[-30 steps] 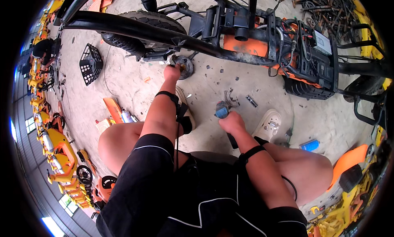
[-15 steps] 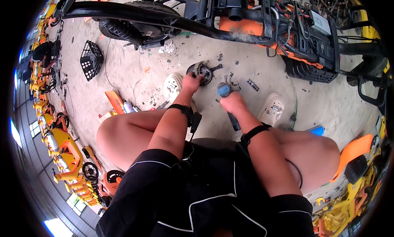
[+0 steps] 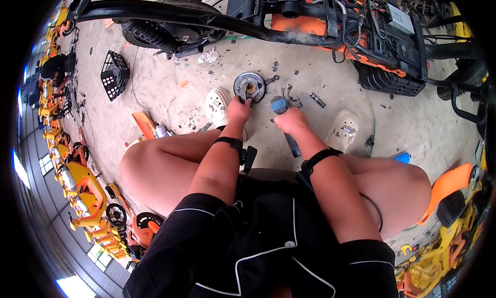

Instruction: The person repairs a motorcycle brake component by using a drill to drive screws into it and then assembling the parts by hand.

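A round brake backing plate [image 3: 241, 83] with a short lever arm at its far right lies on the concrete floor in front of me. At its near edge, my left hand [image 3: 238, 112] is closed on a curved metal piece [image 3: 247, 93] that partly overlaps the plate. My right hand [image 3: 292, 121] wraps round the grip of a blue and black power tool [image 3: 279, 105]. The tool's blue head faces up, and its dark lower end sticks out below my fist; its tip is not clear. Just beyond the tool, curved brake shoes [image 3: 294, 97] lie on the floor.
A small dark cylindrical part [image 3: 318, 100] lies right of the shoes. A black vehicle frame [image 3: 227, 27] spans the far side. My cream clogs [image 3: 343, 132] flank the work. Left are a black basket [image 3: 114, 75] and an orange panel [image 3: 143, 125]; a person [image 3: 53, 68] works farther off.
My left hand has drawn slightly toward me, uncovering more of the plate's middle. My right hand and the power tool have shifted a little away from me. The view has tilted slightly.
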A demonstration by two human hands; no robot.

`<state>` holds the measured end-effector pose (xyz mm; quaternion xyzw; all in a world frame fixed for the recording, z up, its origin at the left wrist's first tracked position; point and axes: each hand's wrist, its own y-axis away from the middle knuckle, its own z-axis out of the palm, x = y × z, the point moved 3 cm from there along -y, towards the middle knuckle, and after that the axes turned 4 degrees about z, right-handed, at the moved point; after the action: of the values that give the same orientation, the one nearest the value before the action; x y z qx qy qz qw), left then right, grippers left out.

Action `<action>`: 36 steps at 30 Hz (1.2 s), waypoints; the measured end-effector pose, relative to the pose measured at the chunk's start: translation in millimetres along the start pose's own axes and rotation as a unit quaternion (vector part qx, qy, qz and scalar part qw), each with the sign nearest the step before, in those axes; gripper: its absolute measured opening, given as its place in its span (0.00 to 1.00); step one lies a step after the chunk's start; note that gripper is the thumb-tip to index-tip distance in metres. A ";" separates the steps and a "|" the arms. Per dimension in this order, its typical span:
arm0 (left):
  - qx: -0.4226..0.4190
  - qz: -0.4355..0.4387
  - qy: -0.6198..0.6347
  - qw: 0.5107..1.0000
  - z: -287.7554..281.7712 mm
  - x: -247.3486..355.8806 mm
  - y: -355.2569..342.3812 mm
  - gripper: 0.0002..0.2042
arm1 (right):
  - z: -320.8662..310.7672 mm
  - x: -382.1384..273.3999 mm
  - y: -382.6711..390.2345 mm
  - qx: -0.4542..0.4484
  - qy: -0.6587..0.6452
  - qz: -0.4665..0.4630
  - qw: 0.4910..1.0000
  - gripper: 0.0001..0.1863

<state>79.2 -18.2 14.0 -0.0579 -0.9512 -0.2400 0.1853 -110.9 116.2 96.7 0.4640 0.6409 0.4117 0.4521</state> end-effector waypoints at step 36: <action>0.013 0.027 0.010 1.000 1.8 -2.7 -6.4 0.25 | -8.4 -6.1 0.5 -0.012 -0.010 0.003 1.000 0.15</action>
<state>79.8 -23.0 8.7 -0.0783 -0.9504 -0.2233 0.2020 -117.9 109.5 100.5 0.4648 0.6298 0.4162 0.4627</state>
